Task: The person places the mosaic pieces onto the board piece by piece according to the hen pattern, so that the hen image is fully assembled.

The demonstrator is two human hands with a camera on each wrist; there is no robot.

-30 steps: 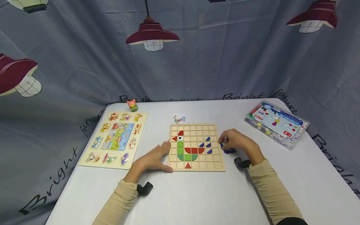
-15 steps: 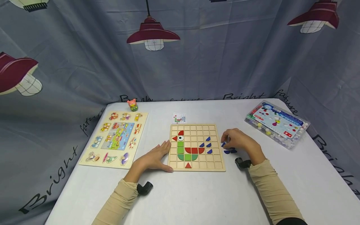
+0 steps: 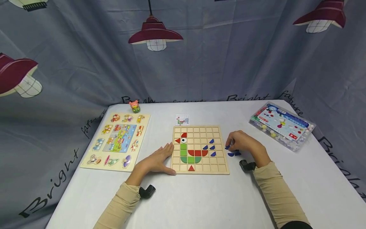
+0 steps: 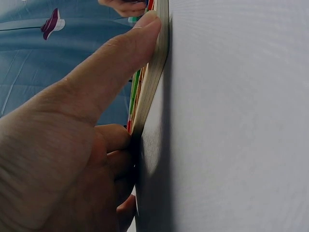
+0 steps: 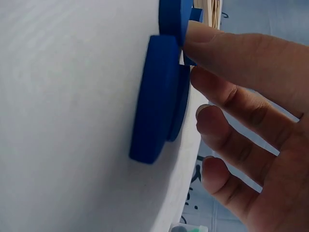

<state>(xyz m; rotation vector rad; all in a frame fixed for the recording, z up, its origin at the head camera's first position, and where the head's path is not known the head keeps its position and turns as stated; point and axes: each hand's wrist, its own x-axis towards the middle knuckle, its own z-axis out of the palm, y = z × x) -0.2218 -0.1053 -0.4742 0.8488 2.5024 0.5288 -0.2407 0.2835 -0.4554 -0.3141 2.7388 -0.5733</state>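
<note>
Blue wooden quarter-round pieces [image 3: 233,153], a small loose cluster, lie on the white table [image 3: 200,203] just right of the square wooden grid board [image 3: 200,149].

Largest to smallest, as I see it from the head view:
- Table carries everything; grey lamp-print curtain behind.
- Far left: a wooden peg puzzle with vehicle pictures [image 3: 117,141]; a small pink figurine [image 3: 134,107] at its far edge.
- Far right: a clear plastic box of coloured beads [image 3: 281,125], well apart from the work.
- Grid board at centre holds a half-built bird in red, green and blue tiles; a small pattern card [image 3: 182,120] lies just beyond it, I judge as reference.
- Left hand [image 3: 156,160]: flat, fingers straight, pressed against the board's left edge; the wrist view shows the thumb [image 4: 116,67] along the rim. Likely bracing the board against sliding.
- Right hand [image 3: 243,144]: fingers curled over the blue cluster, a fingertip [image 5: 203,36] touching one piece's edge. I cannot tell whether any piece is pinched yet.
</note>
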